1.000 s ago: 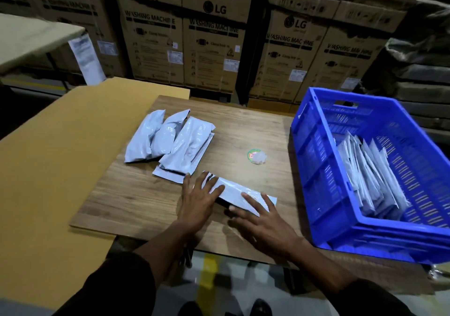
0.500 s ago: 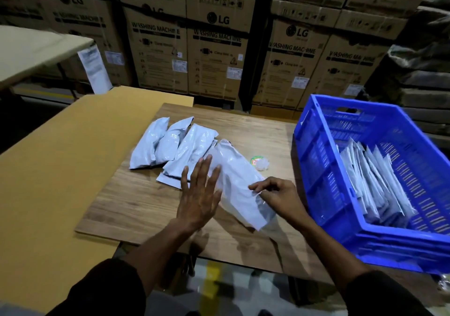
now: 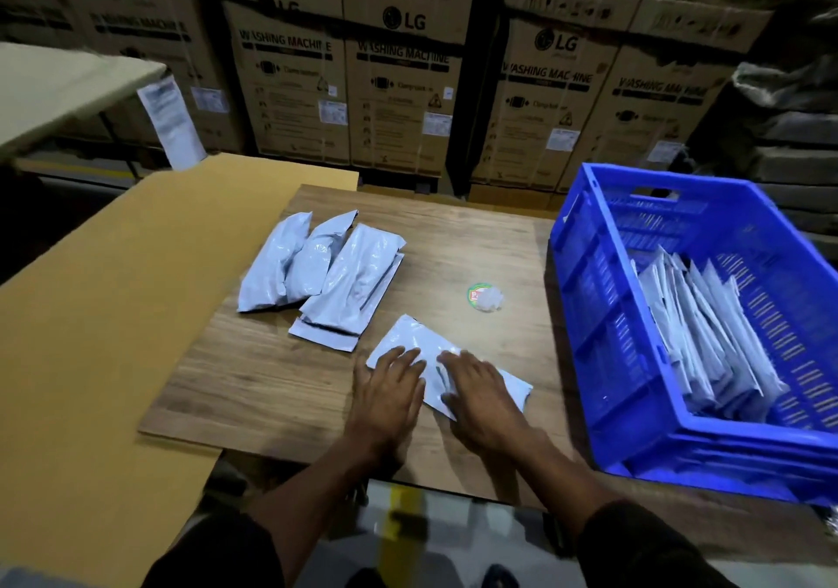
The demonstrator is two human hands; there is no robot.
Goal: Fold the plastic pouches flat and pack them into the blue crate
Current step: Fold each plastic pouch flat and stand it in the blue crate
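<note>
A pale grey plastic pouch (image 3: 410,338) lies flat on the wooden table (image 3: 254,379), its middle hidden beneath both hands. The left hand (image 3: 389,390) and right hand (image 3: 481,393) press it with straight fingers, palms down. The blue slatted plastic crate (image 3: 589,297), cut off at right, stands well apart.
</note>
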